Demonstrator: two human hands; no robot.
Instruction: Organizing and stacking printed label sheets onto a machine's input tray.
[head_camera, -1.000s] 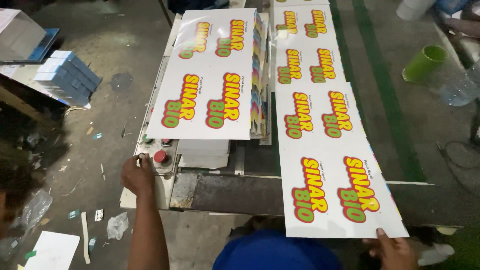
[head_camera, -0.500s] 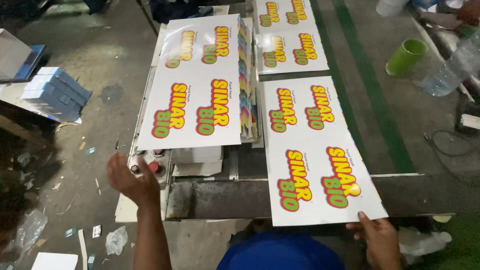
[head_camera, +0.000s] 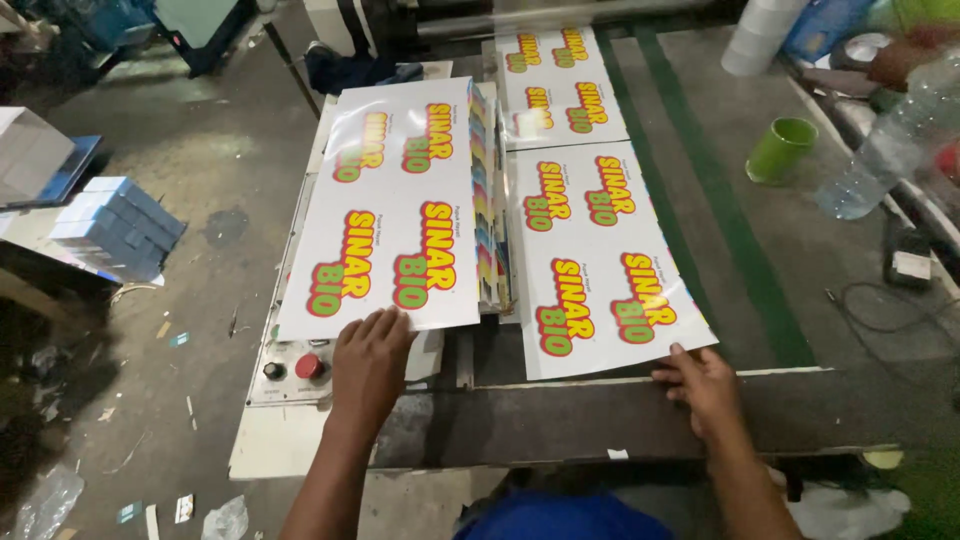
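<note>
Now we are squaring printed sheets: our left hand (head_camera: 368, 355) lies flat, fingers spread, on the near edge of the stacked sheets (head_camera: 395, 215), while our right hand (head_camera: 703, 385) pinches the loose sheet (head_camera: 600, 255)'s corner on the counter (head_camera: 560, 420). Moving it likely needs a firm grip.

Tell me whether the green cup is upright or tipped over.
Upright: the green cup stands on its base on the floor, open mouth facing up.

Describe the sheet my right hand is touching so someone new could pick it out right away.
Start at the long dark machine bed running across in front of the person. The printed sheet lies flat on it, its near corner under the right hand. Unlike the stack under the left hand, it is a single sheet, right of the stack.
</note>
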